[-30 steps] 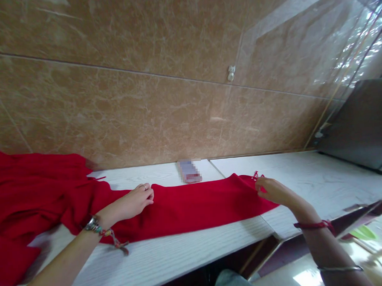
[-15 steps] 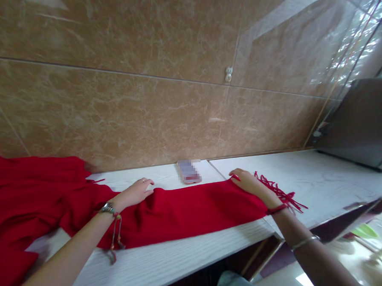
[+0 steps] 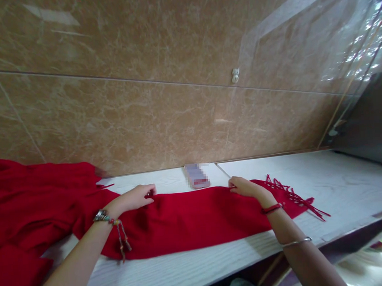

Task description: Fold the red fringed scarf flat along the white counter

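Note:
A long red scarf [image 3: 195,219] with a fringed end [image 3: 296,199] lies stretched across a white table [image 3: 191,271]. My left hand [image 3: 134,198] rests on the scarf's far edge near the middle, fingers curled and pinching the cloth. My right hand [image 3: 246,186] lies on the far edge close to the fringe, fingers closed on the fabric. The rest of the scarf is bunched in a heap [image 3: 28,211] at the left. Both wrists wear bracelets.
A small phone-like object [image 3: 197,176] lies by the wall just beyond the scarf. A brown marble wall [image 3: 163,110] rises right behind the table. A dark grey box [image 3: 369,129] stands at the far right. The table's front edge runs near my body.
My right hand let the fringed end drop flat on the table and moved left onto the scarf's far edge. The left hand stayed on the far edge. The fringe now lies spread out.

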